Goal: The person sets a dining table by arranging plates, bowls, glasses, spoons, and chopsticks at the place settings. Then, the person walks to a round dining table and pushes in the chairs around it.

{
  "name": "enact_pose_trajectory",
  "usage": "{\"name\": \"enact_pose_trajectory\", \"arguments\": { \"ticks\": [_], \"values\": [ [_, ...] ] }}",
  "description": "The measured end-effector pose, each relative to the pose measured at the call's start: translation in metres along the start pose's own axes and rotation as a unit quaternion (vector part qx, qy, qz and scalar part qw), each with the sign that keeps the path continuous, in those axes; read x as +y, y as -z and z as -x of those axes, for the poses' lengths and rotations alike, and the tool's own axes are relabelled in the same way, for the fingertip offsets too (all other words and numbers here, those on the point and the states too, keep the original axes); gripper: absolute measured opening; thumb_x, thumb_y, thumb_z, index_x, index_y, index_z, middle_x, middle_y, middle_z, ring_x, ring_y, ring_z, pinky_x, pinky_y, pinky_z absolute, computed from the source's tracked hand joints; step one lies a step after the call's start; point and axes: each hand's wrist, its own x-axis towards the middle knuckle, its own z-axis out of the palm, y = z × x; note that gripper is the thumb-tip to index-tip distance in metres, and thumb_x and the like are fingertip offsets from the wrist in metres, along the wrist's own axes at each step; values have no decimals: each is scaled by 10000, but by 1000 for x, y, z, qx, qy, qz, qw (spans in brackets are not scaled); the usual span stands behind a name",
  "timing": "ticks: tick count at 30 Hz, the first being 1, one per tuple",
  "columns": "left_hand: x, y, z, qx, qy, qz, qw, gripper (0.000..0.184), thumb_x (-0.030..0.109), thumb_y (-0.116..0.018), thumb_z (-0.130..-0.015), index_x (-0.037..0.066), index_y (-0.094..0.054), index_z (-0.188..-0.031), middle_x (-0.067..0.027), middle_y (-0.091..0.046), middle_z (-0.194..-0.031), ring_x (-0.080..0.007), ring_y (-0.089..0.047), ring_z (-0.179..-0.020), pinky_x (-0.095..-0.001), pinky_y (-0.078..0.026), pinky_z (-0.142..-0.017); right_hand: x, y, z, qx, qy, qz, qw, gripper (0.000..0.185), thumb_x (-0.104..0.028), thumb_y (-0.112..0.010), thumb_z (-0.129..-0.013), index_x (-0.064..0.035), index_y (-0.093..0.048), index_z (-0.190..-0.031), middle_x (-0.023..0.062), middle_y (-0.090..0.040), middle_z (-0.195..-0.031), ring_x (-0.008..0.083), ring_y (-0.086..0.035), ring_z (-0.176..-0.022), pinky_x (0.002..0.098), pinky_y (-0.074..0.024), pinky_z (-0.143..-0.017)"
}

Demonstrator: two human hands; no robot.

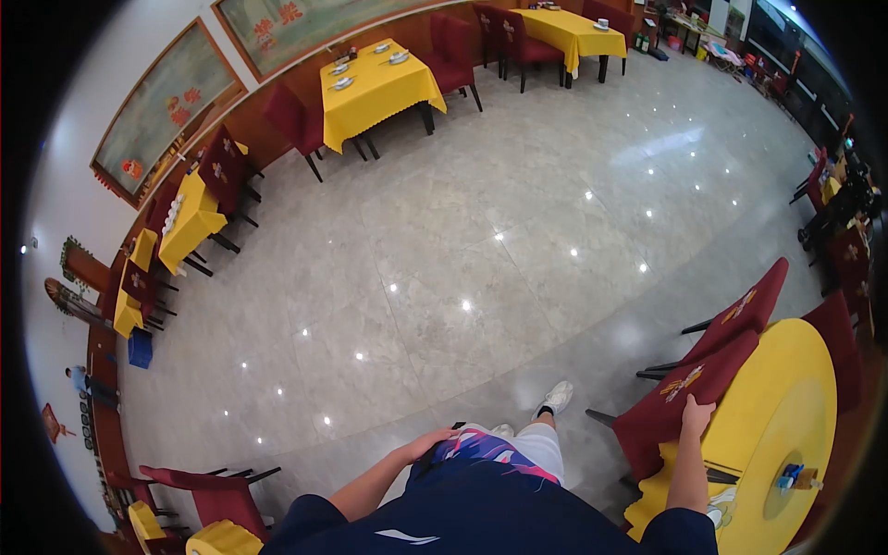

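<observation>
My right hand point(698, 415) grips the top edge of a dark red fabric chair point(671, 393) with a gold embroidered emblem on its back. This chair stands against a round table point(772, 370) with a yellow cloth. Low by my hip, over my patterned top, is my left hand point(427, 448). Its fingers are bent around something dark, mostly hidden, that I cannot make out. On the round table, a white dish point(720, 507) lies near my right forearm, and a small blue and brown item point(791, 478) sits on the turntable.
A second red chair point(740, 310) stands just beyond the gripped one. Yellow-covered tables point(384, 92) with red chairs line the far and left walls. Another red chair point(222, 499) is at lower left. A blue bin point(140, 348) stands by the left wall. Glossy tiled floor point(444, 250) spans the middle.
</observation>
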Motion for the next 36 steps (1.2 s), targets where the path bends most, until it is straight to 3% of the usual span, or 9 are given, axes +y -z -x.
{"name": "enact_pose_trajectory", "arguments": {
  "ticks": [11, 13, 15, 19, 23, 24, 27, 33, 36],
  "values": [
    [22, 6, -78, -68, 54, -86, 993, 551, 417, -443, -1001, 62, -519, -1416, -85, -516, -1423, -193, -471, -1291, -315, -316, -1119, -14, 10, 5, 24, -30, 2, 999, 881, -427, -758, -768, -83, -334, -1459, 228, -557, -1311, 417, -567, -1184, 519, -464, -986],
    [40, 0, -95, -31, 180, -17, 983, 540, 412, -449, -1005, 62, -524, -1409, -72, -570, -1360, -190, -517, -1241, -317, -362, -1087, -25, 21, 12, 27, -38, -30, 998, 869, -409, -747, -757, -98, -338, -1459, 220, -551, -1317, 411, -570, -1179, 517, -470, -974],
    [105, -33, -104, -2, 257, -85, 963, 527, 423, -445, -1011, 58, -549, -1377, -75, -608, -1299, -184, -557, -1187, -327, -416, -1038, -31, 29, 13, 35, -53, -38, 997, 855, -391, -725, -752, -107, -340, -1461, 213, -548, -1320, 408, -570, -1178, 513, -481, -957],
    [169, -36, -176, -111, 195, -337, 914, 531, 449, -444, -1008, 58, -562, -1346, -128, -645, -1247, -227, -600, -1146, -366, -451, -1003, -18, 30, 6, 27, -70, -64, 995, 889, -375, -721, -737, -82, -323, -1477, 194, -545, -1291, 402, -588, -1121, 503, -515, -904],
    [196, -21, -294, -235, 68, -606, 757, 521, 445, -438, -1008, 63, -561, -1339, -177, -639, -1255, -274, -603, -1165, -390, -456, -996, -13, 26, 5, 22, -96, -75, 992, 939, -381, -737, -721, -89, -302, -1500, 173, -499, -1365, 366, -563, -1163, 473, -531, -895],
    [218, -42, -312, -247, 68, -675, 692, 549, 469, -461, -983, 74, -541, -1356, -219, -616, -1276, -343, -577, -1211, -420, -448, -1007, -11, 24, 5, 28, -97, -76, 992, 947, -385, -744, -716, -88, -304, -1501, 182, -493, -1378, 369, -560, -1166, 473, -528, -898],
    [277, -135, -354, -265, 51, -743, 612, 605, 457, -549, -929, 43, -519, -1369, -268, -581, -1298, -399, -542, -1239, -438, -430, -1036, -8, 18, 5, 45, -99, -86, 990, 958, -395, -755, -708, -86, -315, -1501, 209, -485, -1398, 376, -551, -1182, 475, -520, -903],
    [321, -318, -433, -271, -360, -690, 566, 800, 174, -690, -797, 27, -304, -1482, -339, -394, -1426, -481, -411, -1315, -485, -379, -1100, -7, 15, 6, 62, -102, -87, 989, 974, -406, -768, -688, -83, -330, -1497, 206, -487, -1410, 366, -542, -1201, 473, -518, -904],
    [360, -424, -427, -302, -440, -640, 554, 871, 80, -710, -727, 57, -304, -1497, -333, -336, -1470, -476, -384, -1338, -480, -357, -1119, -10, 20, 7, 50, -106, -83, 990, 973, -401, -769, -685, -86, -334, -1496, 205, -487, -1411, 365, -540, -1204, 473, -518, -903]
  ]
}}
